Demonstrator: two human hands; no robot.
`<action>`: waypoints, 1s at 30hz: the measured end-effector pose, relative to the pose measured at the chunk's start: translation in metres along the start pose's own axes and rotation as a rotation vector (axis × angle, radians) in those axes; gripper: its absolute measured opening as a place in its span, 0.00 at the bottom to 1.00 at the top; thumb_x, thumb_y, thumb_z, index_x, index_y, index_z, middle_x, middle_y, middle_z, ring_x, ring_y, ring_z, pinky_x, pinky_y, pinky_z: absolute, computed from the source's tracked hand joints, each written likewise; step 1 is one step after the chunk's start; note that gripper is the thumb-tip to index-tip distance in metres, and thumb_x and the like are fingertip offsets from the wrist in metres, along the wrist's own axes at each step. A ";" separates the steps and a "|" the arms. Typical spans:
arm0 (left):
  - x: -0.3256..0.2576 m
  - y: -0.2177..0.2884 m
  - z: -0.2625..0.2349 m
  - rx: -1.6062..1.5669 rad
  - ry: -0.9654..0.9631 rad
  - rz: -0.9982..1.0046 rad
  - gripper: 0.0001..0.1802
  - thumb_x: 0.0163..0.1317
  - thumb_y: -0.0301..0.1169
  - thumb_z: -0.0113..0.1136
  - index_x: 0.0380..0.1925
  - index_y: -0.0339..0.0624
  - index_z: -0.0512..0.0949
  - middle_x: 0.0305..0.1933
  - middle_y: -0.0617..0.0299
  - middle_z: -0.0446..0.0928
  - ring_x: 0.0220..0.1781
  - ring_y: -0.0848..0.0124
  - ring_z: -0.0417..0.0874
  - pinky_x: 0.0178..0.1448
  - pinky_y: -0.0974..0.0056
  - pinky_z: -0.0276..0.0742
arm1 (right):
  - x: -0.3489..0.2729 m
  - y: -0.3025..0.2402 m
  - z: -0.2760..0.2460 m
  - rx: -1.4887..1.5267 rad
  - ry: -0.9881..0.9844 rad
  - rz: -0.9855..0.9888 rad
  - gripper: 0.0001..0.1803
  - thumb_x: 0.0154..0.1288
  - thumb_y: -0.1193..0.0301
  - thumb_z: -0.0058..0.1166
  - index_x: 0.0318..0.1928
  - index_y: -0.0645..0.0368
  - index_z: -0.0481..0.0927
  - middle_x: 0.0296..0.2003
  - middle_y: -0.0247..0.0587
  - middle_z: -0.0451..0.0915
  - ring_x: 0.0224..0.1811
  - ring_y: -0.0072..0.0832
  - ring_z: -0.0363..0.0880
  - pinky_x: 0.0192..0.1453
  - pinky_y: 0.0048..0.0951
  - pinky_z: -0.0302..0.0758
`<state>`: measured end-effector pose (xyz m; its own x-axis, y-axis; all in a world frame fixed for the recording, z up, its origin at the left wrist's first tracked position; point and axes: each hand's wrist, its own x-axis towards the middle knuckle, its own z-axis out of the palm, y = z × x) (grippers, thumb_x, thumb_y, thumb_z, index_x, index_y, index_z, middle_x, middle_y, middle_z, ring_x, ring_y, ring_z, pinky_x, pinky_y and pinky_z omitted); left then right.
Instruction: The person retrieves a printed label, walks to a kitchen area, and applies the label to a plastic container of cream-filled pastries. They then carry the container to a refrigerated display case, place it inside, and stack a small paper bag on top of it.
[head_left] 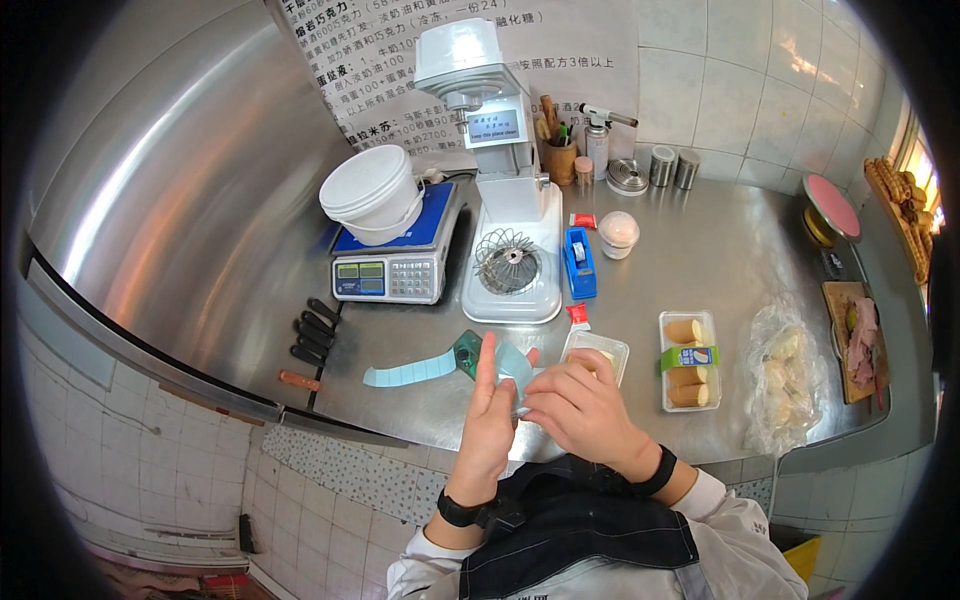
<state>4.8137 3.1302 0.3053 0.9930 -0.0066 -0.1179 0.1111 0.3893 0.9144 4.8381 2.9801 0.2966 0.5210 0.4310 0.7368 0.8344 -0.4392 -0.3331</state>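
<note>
My left hand [487, 425] is raised over the table's front edge, its index finger pointing up and a light blue label strip [515, 368] held against its fingers. More of the strip [412, 370] lies curled on the table, running to a dark green label roll [467, 353] just beyond that hand. My right hand [580, 408] meets the left, thumb and fingertips pinched at the strip's near end; whatever is between them is too small to make out. Partly hidden behind my right hand is a clear plastic box [618, 352] with pale food inside.
To the right are a clear box of pastry rolls [690, 388] with a green band and a plastic bag of pale pieces [785, 375]. A white mixer [512, 200], a scale [390, 275] bearing a white bucket [370, 195], and a blue tape dispenser [579, 262] stand behind. Knives [313, 335] line the left edge.
</note>
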 end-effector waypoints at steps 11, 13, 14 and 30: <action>0.020 -0.018 -0.016 -0.226 0.028 0.042 0.29 0.63 0.22 0.37 0.66 0.41 0.60 0.63 0.45 0.69 0.61 0.57 0.74 0.65 0.55 0.72 | -0.025 0.020 -0.015 0.084 -0.051 -0.081 0.06 0.48 0.72 0.63 0.29 0.51 0.81 0.45 0.32 0.82 0.56 0.32 0.77 0.62 0.45 0.68; 0.022 -0.025 -0.025 -0.234 0.094 0.022 0.27 0.62 0.17 0.36 0.62 0.41 0.64 0.60 0.50 0.69 0.58 0.56 0.75 0.64 0.53 0.73 | -0.050 0.050 -0.032 0.027 0.213 0.106 0.08 0.50 0.74 0.64 0.33 0.52 0.81 0.46 0.38 0.80 0.56 0.41 0.75 0.61 0.42 0.69; 0.022 -0.029 -0.030 -0.192 0.124 0.014 0.27 0.60 0.16 0.37 0.61 0.41 0.65 0.58 0.52 0.69 0.56 0.58 0.76 0.63 0.54 0.74 | -0.068 0.069 -0.047 -0.031 0.274 0.264 0.12 0.51 0.74 0.65 0.38 0.53 0.81 0.47 0.41 0.79 0.56 0.44 0.75 0.61 0.42 0.69; 0.042 -0.076 -0.005 0.198 -0.184 -0.205 0.21 0.62 0.17 0.46 0.55 0.38 0.71 0.48 0.62 0.68 0.54 0.65 0.78 0.53 0.64 0.73 | -0.243 0.218 -0.072 0.236 0.327 1.618 0.58 0.54 0.52 0.68 0.72 0.68 0.45 0.64 0.69 0.63 0.66 0.47 0.68 0.65 0.38 0.68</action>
<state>4.8469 3.1052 0.2285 0.9376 -0.2393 -0.2523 0.2974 0.1760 0.9384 4.8805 2.7226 0.0876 0.7844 -0.5046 -0.3607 -0.4699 -0.1038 -0.8766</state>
